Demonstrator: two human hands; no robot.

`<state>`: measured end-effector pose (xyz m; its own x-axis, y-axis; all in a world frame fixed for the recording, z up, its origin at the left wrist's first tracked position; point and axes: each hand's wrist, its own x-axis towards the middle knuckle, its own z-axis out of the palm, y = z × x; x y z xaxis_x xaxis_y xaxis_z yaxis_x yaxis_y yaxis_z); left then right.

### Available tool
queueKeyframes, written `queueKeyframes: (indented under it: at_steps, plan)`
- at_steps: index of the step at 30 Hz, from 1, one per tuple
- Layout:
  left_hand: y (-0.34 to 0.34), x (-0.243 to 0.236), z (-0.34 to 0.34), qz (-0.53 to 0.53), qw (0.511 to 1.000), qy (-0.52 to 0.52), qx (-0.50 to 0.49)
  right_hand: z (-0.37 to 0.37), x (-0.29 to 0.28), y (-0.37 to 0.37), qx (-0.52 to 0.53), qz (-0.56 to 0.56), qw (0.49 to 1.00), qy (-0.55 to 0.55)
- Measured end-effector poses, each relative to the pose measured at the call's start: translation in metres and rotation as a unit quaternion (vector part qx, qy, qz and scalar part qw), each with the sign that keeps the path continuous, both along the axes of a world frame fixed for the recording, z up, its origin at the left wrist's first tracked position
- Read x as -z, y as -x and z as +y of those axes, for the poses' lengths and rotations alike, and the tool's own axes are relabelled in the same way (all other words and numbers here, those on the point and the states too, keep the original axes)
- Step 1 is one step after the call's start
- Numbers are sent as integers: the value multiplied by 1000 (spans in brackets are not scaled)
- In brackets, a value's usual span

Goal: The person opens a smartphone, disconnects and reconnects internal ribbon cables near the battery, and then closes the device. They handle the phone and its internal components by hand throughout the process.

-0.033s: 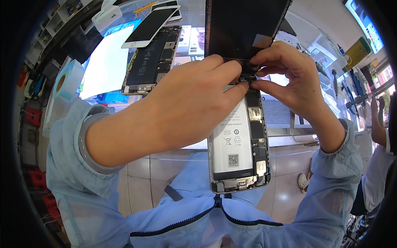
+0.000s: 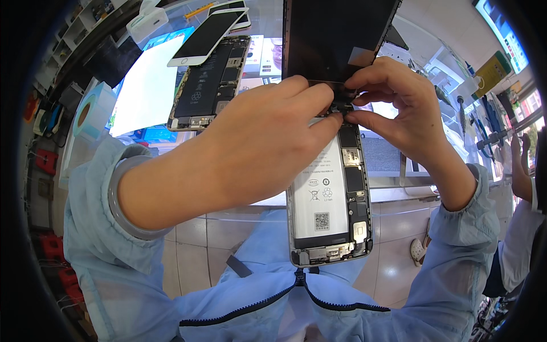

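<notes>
In front of me is an opened smartphone: its body [image 2: 360, 199] with a white battery [image 2: 316, 191] lies nearest me, tilted upward. The dark screen panel [image 2: 333, 40] stands beyond, raised from the body's far end. My left hand [image 2: 268, 134] reaches across the battery, fingers closed at the joint between screen and body. From the other side my right hand [image 2: 401, 105] is closed there, thumb low by the body and fingers at the screen's lower edge. The small parts between the fingertips, near the flex cables, are mostly hidden.
A second opened phone body [image 2: 199, 85] with a black battery lies at the far left, a white-framed screen [image 2: 208, 37] across its top. A tape roll [image 2: 88, 114] stands at the table's left. Screwdrivers [image 2: 460, 108] and pliers [image 2: 484, 137] are at right; another person's arm [image 2: 519, 171] shows there.
</notes>
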<state>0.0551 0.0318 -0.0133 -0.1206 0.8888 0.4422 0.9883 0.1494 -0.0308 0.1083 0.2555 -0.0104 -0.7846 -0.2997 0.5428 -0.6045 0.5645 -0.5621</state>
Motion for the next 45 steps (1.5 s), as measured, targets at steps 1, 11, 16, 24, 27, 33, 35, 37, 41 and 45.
queueKeyframes:
  at_steps: [1,11,16,24,27,33,35,37,41,45]
  plan:
    - [0,-1,0,0,1000,7,-2,0,0,0,1,-4,1000,1]
    - [1,0,0,-12,1000,-10,12,-1,-2,-2,7,6,1000,-25]
    - [2,2,3,-44,998,-33,22,1,0,0,-4,3,1000,2]
    - [2,-2,3,-73,997,-17,32,1,-2,0,0,35,999,-14]
    - [3,-2,3,-73,996,-28,35,1,-2,0,-3,31,999,-9]
    - [3,-5,0,-83,996,-24,31,2,-2,0,-8,21,1000,-10]
    - [3,-4,0,-84,996,-29,31,2,-2,-1,-11,18,1000,-5]
    - [4,-4,0,-86,995,-32,32,1,-2,-1,-15,18,1000,-1]
    - [5,-4,0,-88,995,-35,34,0,-2,-1,-7,17,1000,-7]
    - [3,-5,0,-75,997,-17,28,0,-4,-2,-1,3,1000,-24]
